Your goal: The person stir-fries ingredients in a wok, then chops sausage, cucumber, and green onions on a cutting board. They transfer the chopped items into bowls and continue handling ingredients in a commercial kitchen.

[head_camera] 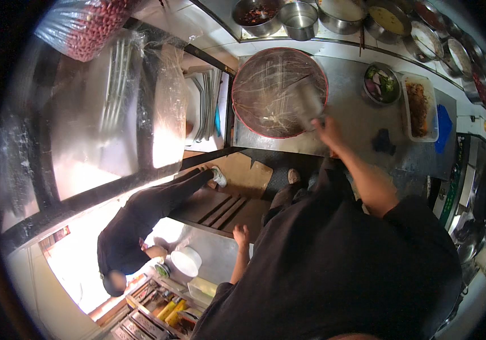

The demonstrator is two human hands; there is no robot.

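My right hand point(329, 134) grips the handle of a cleaver point(308, 100), its wide blade blurred. The blade is over the right part of a round chopping board point(264, 93) with a red rim. Pale scratches and a small bit of light residue mark the board's surface. Whether the blade touches the board, I cannot tell. Down at my left side, my left hand point(241, 236) hangs away from the worktop with loosely curled fingers and nothing visible in it.
Right of the board are a metal bowl of cut vegetables point(381, 83), a plastic tub point(420, 108), a dark cloth point(383, 141) and a blue item point(443, 128). Metal pots point(298, 21) line a raised shelf. A person point(128, 238) works at another counter with a white tub point(186, 261).
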